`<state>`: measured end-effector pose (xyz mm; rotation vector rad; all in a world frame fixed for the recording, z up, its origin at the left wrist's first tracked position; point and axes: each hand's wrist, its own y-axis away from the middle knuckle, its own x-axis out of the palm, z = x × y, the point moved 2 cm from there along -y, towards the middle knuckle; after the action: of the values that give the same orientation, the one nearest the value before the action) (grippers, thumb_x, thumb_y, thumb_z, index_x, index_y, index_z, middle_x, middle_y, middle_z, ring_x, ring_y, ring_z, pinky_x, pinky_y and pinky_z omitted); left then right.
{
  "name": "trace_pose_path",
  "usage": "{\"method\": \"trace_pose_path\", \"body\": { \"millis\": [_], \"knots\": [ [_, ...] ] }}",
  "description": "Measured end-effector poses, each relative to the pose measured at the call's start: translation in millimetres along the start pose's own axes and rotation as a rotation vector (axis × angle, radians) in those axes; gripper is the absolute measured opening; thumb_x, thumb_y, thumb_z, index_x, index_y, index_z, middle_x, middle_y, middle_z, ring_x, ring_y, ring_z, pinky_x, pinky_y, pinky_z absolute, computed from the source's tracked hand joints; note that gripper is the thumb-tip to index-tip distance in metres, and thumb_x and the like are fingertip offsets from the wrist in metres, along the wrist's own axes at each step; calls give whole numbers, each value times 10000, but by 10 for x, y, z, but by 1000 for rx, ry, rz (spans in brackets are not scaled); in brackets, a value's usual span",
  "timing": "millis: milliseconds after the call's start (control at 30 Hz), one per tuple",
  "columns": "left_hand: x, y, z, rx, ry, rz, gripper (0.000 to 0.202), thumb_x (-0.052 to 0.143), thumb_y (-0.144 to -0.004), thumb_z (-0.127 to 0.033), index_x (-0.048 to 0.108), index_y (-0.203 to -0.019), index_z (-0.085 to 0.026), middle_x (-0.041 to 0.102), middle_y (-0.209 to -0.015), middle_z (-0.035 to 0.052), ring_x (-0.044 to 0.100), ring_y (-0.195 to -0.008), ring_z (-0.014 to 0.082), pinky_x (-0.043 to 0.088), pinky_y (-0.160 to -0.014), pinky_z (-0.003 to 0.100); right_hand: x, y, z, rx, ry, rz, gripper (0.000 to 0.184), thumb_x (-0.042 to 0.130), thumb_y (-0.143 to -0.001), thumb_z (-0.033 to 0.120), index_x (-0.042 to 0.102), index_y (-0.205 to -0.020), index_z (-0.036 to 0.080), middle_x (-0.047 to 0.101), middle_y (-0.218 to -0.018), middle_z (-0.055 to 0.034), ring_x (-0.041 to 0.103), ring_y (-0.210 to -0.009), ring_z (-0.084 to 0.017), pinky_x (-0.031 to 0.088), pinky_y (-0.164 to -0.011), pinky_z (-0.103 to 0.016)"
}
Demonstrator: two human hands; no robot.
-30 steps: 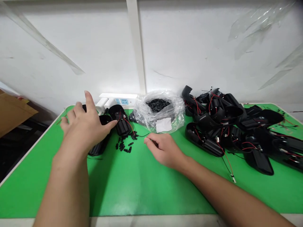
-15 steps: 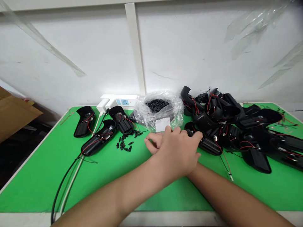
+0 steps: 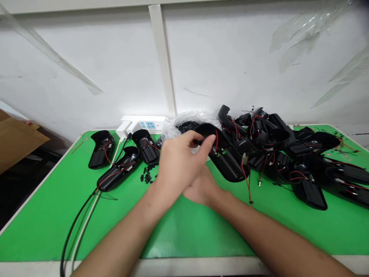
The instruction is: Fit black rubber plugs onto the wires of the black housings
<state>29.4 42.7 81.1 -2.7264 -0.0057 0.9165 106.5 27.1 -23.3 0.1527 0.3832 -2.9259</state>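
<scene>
My left hand (image 3: pixel 178 163) grips one end of a black plastic housing (image 3: pixel 226 161) with red wires and holds it lifted above the green table (image 3: pixel 184 231), in front of the plastic bag. My right hand (image 3: pixel 203 190) lies just under and behind the left one; its fingers are hidden. A wire with a small white plug dangles from the housing. Three similar black housings (image 3: pixel 121 171) lie at the left, with small black parts (image 3: pixel 147 177) scattered beside them.
A heap of black housings (image 3: pixel 288 154) with red wires fills the right side. A clear bag of small black parts (image 3: pixel 184 127) and a white power strip (image 3: pixel 141 124) stand at the wall. A black cable (image 3: pixel 77 219) runs off the front edge. Brown cardboard (image 3: pixel 17 138) lies left.
My left hand crossed from the left group to the heap, took one black housing and lifted it toward the middle. My right hand stayed nearly in place beneath it.
</scene>
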Motion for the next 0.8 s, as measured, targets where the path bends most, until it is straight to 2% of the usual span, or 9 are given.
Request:
{"method": "trace_pose_path", "body": {
  "millis": [100, 200, 300, 367, 433, 567, 633, 700, 800],
  "knots": [
    [-228, -49, 140, -60, 284, -94, 404, 730, -851, -647, 785, -869, -247, 786, -876, -4, 699, -800, 107, 520, -751, 242, -24, 13, 29, -107, 241, 109, 79, 653, -880, 267, 688, -852, 201, 687, -897, -101, 619, -941, -293, 429, -945, -468],
    [-366, -63, 314, -154, 491, -126, 350, 842, -790, -530, 761, -938, -223, 766, -825, -2, 665, -692, 90, 492, -624, 195, -24, -24, 13, -109, 372, 107, 132, 609, -931, 270, 669, -837, 200, 695, -899, -101, 619, -890, -264, 459, -874, -429],
    [-417, -45, 489, -206, 577, -116, 376, 879, -746, -465, 735, -995, -223, 758, -815, -3, 641, -635, 87, 470, -565, 183, -54, -85, 16, 72, 51, 67, 257, 553, -1005, 425, 686, -983, 205, 714, -896, -78, 636, -822, -230, 483, -740, -358],
    [-422, -19, 571, -188, 500, -126, 346, 866, -755, -456, 743, -980, -224, 752, -809, -5, 622, -637, 80, 466, -581, 190, -69, -114, 62, 220, -351, 86, 438, 484, -1027, 584, 653, -1181, 210, 725, -918, -75, 670, -817, -233, 510, -680, -337],
    [-407, 14, 610, -133, 318, -137, 286, 818, -807, -447, 762, -993, -237, 763, -863, -7, 626, -687, 76, 471, -644, 206, -70, -130, 148, 281, -662, 128, 560, 450, -1024, 648, 574, -1370, 225, 736, -976, -81, 699, -838, -243, 553, -695, -351],
    [-336, 76, 596, 45, -101, -148, 237, 678, -924, -427, 767, -1078, -270, 785, -1052, -5, 669, -861, 95, 485, -845, 271, -63, -136, 247, 323, -818, 65, 558, 466, -1041, 603, 535, -1483, 269, 751, -1068, -62, 701, -799, -226, 585, -704, -364],
    [-301, 98, 590, 113, -211, -144, 257, 621, -958, -423, 762, -1103, -266, 778, -1084, 15, 679, -955, 126, 489, -915, 311, -56, -133, 224, 394, -840, 65, 548, 456, -1043, 628, 587, -1422, 254, 760, -1017, -61, 700, -743, -230, 598, -689, -386],
    [-297, 120, 584, 200, -248, -192, 271, 586, -973, -402, 760, -1123, -259, 750, -1101, 42, 668, -1035, 149, 507, -956, 338, -64, -134, 182, 458, -865, 95, 559, 424, -1043, 672, 673, -1248, 216, 750, -892, -68, 693, -678, -233, 606, -683, -406],
    [-337, 175, 555, 420, -236, -289, 225, 614, -945, -279, 771, -1106, -273, 672, -1112, 54, 635, -1041, 136, 541, -912, 323, -113, -147, 149, 474, -914, 72, 550, 425, -1051, 662, 721, -1031, 199, 742, -832, -71, 696, -655, -227, 610, -682, -401]
  ]
}}
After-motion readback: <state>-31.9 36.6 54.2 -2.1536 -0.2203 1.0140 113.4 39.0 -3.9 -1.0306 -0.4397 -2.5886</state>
